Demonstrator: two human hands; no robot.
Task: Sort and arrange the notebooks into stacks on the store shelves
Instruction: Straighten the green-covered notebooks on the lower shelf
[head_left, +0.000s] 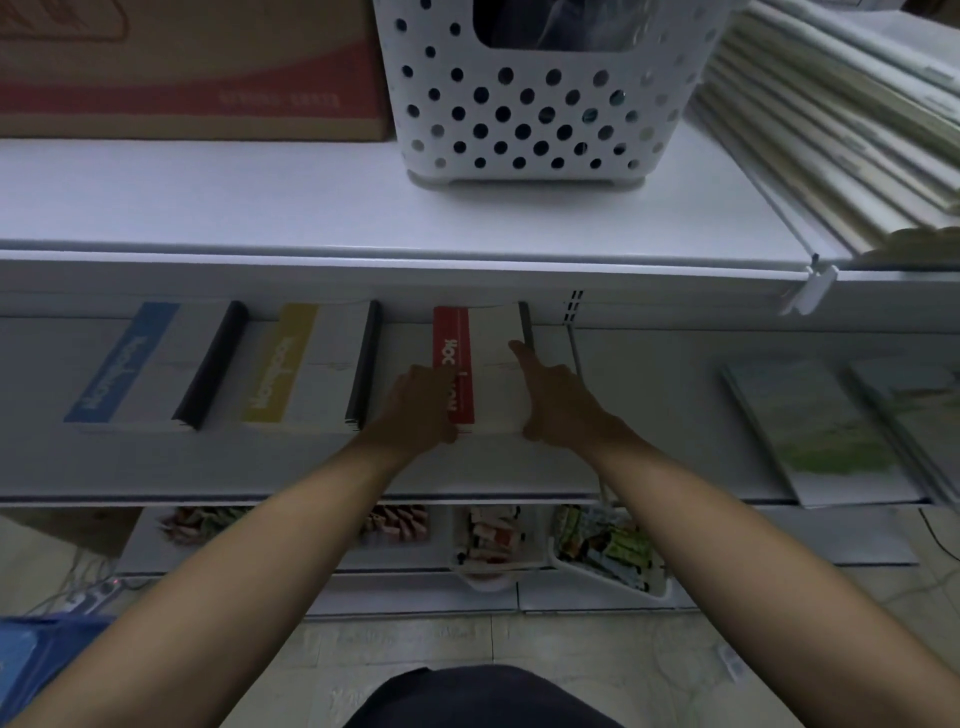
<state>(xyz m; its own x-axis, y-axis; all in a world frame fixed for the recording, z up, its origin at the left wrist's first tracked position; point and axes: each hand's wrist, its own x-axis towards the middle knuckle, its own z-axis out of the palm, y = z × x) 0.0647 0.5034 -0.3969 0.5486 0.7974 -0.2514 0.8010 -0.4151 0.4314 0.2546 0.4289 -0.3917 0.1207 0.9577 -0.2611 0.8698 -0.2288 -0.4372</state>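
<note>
Both hands on the mid shelf (260, 467), working the red-stripe stack (493, 364). That's the rightmost of three notebook piles along the shelf's back edge, w/ the yellow-stripe stack (306, 369) just beside it and the blue-stripe stack (150, 364) further towards the left end.

My left hand (421, 405) is at the red pile's front-left corner, fingers curled over the red strip and thumb at the front edge, so I read it as grasping the pile. My right hand (556, 400) is at the front-right corner, index finger straight along the cover near the black spine. The other fingers are hidden behind the hand, so can't tell if they grip or only press.

Step, I'd say: squaring up the red pile, i.e. late in this stack and not a pick-up.

Next move prob. needs both palms nudging the sides inward until the edges line up, then a push so its front matches the yellow and blue ones. Risk: top copies sliding off if the push is uneven.

Green-cover notebooks (810, 431) lie splayed at the shelf's right end, well apart from the red pile, and look unsorted. They seem the next lot to stack.
</note>
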